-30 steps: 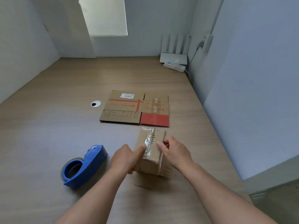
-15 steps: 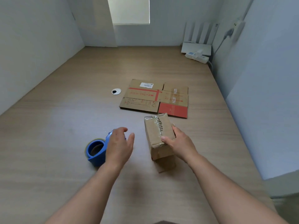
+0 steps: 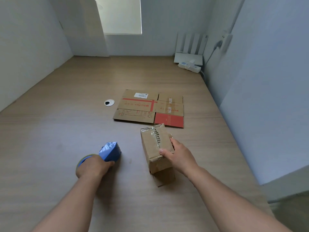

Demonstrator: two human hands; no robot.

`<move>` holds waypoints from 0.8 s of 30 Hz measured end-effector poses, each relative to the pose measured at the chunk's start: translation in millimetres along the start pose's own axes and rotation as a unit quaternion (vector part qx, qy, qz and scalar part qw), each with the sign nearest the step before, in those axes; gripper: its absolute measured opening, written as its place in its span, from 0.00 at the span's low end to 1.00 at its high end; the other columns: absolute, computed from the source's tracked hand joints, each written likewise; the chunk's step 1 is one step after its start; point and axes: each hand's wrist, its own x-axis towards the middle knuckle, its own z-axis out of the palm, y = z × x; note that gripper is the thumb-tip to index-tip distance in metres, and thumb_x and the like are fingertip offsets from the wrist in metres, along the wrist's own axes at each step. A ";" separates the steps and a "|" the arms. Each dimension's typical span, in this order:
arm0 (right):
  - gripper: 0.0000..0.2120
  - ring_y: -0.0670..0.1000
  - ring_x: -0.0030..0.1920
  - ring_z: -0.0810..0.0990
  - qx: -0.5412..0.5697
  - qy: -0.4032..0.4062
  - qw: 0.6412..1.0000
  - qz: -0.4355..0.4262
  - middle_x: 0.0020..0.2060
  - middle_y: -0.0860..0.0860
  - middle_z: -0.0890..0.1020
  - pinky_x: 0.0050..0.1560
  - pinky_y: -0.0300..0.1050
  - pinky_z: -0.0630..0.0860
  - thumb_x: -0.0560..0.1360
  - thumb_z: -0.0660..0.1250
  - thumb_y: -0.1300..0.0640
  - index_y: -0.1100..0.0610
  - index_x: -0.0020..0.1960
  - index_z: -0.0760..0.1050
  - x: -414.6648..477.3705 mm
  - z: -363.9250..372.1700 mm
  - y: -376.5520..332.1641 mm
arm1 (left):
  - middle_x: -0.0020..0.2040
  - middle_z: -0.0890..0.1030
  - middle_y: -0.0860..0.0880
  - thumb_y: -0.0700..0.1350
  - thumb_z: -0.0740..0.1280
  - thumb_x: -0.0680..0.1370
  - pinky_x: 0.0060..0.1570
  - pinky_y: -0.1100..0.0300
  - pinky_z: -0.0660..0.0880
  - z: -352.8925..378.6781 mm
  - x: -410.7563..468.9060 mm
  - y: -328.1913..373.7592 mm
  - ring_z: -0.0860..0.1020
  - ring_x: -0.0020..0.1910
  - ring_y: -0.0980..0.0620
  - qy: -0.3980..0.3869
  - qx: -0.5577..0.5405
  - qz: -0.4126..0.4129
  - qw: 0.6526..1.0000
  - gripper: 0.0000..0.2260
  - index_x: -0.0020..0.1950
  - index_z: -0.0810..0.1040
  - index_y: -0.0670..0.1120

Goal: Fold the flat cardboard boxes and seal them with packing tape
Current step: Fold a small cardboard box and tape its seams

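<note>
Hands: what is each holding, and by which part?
Left hand grips the tape dispenser at its roll end; right hand holds the taped box by its top right edge.

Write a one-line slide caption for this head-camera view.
Left hand grips the blue tape dispenser while the right hand holds a taped box near flat cardboard.

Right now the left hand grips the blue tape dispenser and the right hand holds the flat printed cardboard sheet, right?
Not quite. In the head view the left hand does grip the blue tape dispenser, but the right hand holds the small folded box. The flat printed cardboard sheet lies untouched beyond it.
</note>
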 end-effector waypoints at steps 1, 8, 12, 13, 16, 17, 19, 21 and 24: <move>0.24 0.49 0.59 0.75 -0.007 0.001 1.000 -0.002 0.61 0.46 0.77 0.58 0.49 0.74 0.74 0.65 0.41 0.48 0.67 0.69 -0.4 -0.8 0.3 | 0.36 0.72 0.51 0.58 0.68 0.74 0.35 0.61 0.66 -1.7 1.9 0.1 0.73 0.38 0.50 -0.004 -0.009 0.004 1.000 0.14 0.46 0.74 0.47; 0.30 0.50 0.63 0.72 -0.025 0.027 0.999 -0.018 0.65 0.49 0.72 0.61 0.50 0.72 0.75 0.60 0.36 0.51 0.71 0.64 4.2 -10.8 -0.8 | 0.47 0.80 0.49 0.52 0.73 0.72 0.43 0.55 0.75 -26.8 -1.7 -7.1 0.79 0.45 0.49 -0.099 -0.227 0.179 0.952 0.12 0.51 0.77 0.49; 0.24 0.47 0.57 0.75 0.045 0.120 0.985 -0.115 0.59 0.47 0.75 0.57 0.49 0.75 0.75 0.66 0.43 0.54 0.67 0.72 -3.4 -22.0 -16.5 | 0.43 0.84 0.50 0.48 0.76 0.70 0.44 0.61 0.73 -71.1 -36.2 -3.6 0.81 0.46 0.51 -0.155 -0.339 0.262 0.890 0.11 0.49 0.80 0.49; 0.22 0.46 0.54 0.75 0.083 0.120 0.979 -0.145 0.56 0.46 0.76 0.55 0.47 0.75 0.74 0.68 0.46 0.53 0.65 0.74 -7.3 -25.9 -24.4 | 0.43 0.84 0.52 0.47 0.77 0.68 0.44 0.63 0.74 -80.3 -43.4 -3.2 0.81 0.45 0.53 -0.162 -0.341 0.280 0.883 0.12 0.49 0.80 0.51; 0.21 0.43 0.53 0.75 0.153 0.063 0.965 -0.205 0.54 0.44 0.76 0.54 0.42 0.75 0.73 0.70 0.47 0.52 0.63 0.75 -17.0 -34.2 -48.3 | 0.44 0.84 0.56 0.48 0.77 0.67 0.44 0.64 0.73 -98.0 -58.6 -2.1 0.81 0.43 0.58 -0.176 -0.321 0.314 0.876 0.14 0.50 0.80 0.53; 0.20 0.43 0.53 0.75 0.175 0.036 0.961 -0.210 0.54 0.44 0.76 0.54 0.41 0.75 0.73 0.70 0.48 0.51 0.63 0.75 -19.4 -35.9 -55.4 | 0.44 0.84 0.55 0.45 0.77 0.69 0.44 0.65 0.73 -99.8 -60.8 -1.7 0.81 0.43 0.57 -0.178 -0.309 0.319 0.878 0.13 0.50 0.80 0.53; 0.18 0.43 0.52 0.77 0.224 -0.004 0.952 -0.207 0.54 0.45 0.78 0.54 0.40 0.76 0.73 0.72 0.52 0.50 0.62 0.75 -22.3 -38.6 -66.8 | 0.44 0.84 0.53 0.42 0.75 0.71 0.42 0.66 0.73 -102.1 -64.7 0.3 0.81 0.44 0.55 -0.188 -0.286 0.327 0.881 0.11 0.51 0.80 0.52; 0.10 0.44 0.46 0.79 0.254 -0.008 0.944 -0.213 0.47 0.46 0.80 0.50 0.41 0.78 0.73 0.72 0.57 0.51 0.53 0.78 -24.4 -40.9 -73.1 | 0.44 0.84 0.52 0.47 0.77 0.69 0.43 0.65 0.75 -104.2 -68.8 1.8 0.81 0.44 0.54 -0.208 -0.269 0.336 0.878 0.13 0.52 0.80 0.51; 0.07 0.49 0.41 0.78 0.273 0.007 0.938 -0.215 0.39 0.49 0.80 0.46 0.47 0.79 0.74 0.70 0.62 0.51 0.41 0.78 -26.5 -40.5 -75.1 | 0.45 0.84 0.51 0.60 0.73 0.57 0.44 0.61 0.76 -104.0 -71.6 1.3 0.81 0.44 0.53 -0.220 -0.263 0.344 0.874 0.26 0.51 0.81 0.50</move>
